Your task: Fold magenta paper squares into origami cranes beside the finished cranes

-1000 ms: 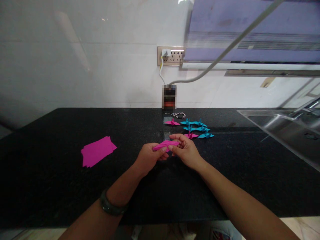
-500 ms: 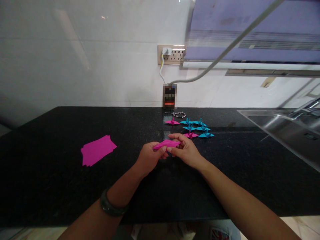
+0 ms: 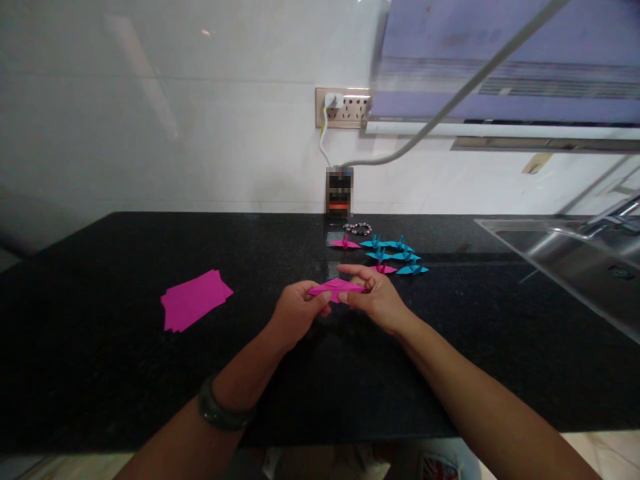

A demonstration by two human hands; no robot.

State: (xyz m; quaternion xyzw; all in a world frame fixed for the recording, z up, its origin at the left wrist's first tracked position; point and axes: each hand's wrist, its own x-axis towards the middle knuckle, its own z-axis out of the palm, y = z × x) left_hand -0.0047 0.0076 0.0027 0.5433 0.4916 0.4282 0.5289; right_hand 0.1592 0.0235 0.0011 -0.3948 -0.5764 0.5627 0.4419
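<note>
A pink folded paper (image 3: pixel 336 287), long and pointed at its sides, is held level between both hands above the dark counter. My left hand (image 3: pixel 299 310) pinches its left part, thumb on the near face. On the right part, my right hand (image 3: pixel 377 300) grips it with the thumb in front, its index finger stretched out above the paper. Just beyond my right hand lie a pink paper crane (image 3: pixel 383 269), partly covered by the hand, and a blue paper crane (image 3: pixel 413 269). Several more blue cranes (image 3: pixel 400 245) and another pink crane (image 3: pixel 345 244) sit behind them.
A loose stack of pink paper sheets (image 3: pixel 197 300) lies to the left on the black counter (image 3: pixel 125 387). At the back are a beaded bracelet (image 3: pixel 358 229) and a blurred-out device (image 3: pixel 339 193) against the wall. A metal sink (image 3: pixel 590 267) is set in at the right.
The folded paper has shifted slightly right and turned, showing its near face more. My thumbs have moved a little apart along it. The cranes and sheets stay put.
</note>
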